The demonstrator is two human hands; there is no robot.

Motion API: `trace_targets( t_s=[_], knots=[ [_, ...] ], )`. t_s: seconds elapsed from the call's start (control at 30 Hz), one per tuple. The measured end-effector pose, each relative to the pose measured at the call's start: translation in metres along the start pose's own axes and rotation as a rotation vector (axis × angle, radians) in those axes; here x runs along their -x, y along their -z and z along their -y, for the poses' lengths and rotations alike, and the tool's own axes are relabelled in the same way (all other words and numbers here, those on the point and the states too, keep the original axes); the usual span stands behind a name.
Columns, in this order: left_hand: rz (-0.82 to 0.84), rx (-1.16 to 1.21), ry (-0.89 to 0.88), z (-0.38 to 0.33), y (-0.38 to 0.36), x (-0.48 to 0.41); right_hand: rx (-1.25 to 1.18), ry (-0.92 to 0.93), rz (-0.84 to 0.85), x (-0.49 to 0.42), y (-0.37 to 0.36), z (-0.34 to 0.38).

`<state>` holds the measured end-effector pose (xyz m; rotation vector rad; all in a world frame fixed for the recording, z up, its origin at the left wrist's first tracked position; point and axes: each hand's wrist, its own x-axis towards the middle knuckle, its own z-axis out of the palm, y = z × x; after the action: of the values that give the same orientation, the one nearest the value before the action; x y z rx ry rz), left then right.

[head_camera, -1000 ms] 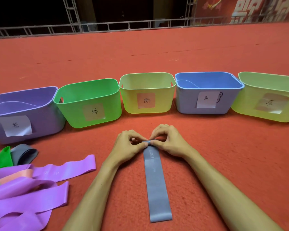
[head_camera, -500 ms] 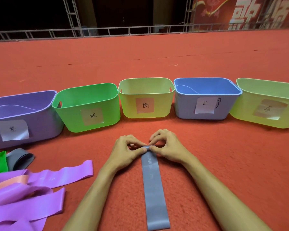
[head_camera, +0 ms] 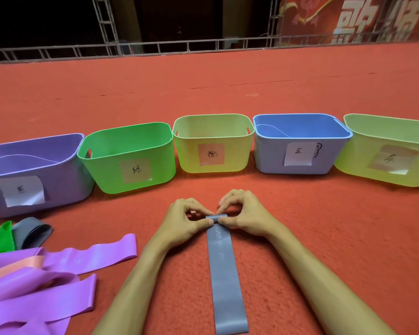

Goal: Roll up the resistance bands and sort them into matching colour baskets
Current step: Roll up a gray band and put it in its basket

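Both grips, left hand (head_camera: 182, 223) and right hand (head_camera: 247, 216), pinched on the grey band (head_camera: 224, 274); basket labels 绿 (head_camera: 137, 170), 蓝 (head_camera: 298, 153).

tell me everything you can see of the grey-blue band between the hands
The grey-blue band is a flat, matte, rubbery-looking strip lying lengthwise on the red floor, one end near the camera. Its far end is turned over into a small roll, pinched by the left hand and right hand. Faint print shows just below the roll.
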<state>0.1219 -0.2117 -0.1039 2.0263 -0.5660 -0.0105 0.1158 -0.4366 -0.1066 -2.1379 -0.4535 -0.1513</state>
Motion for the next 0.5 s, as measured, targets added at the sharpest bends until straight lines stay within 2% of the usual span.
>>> trace_targets(
  t_s=[0.27,0.5],
  knots=[
    [-0.047,0.057,0.008,0.0032,-0.0005,-0.0004,0.034,0.005,-0.017,-0.0022,-0.0016,-0.0015],
    [-0.064,0.007,0.026,0.0057,-0.0024,-0.0008,0.059,0.025,0.002,0.0006,0.0013,-0.0034]
  ],
)
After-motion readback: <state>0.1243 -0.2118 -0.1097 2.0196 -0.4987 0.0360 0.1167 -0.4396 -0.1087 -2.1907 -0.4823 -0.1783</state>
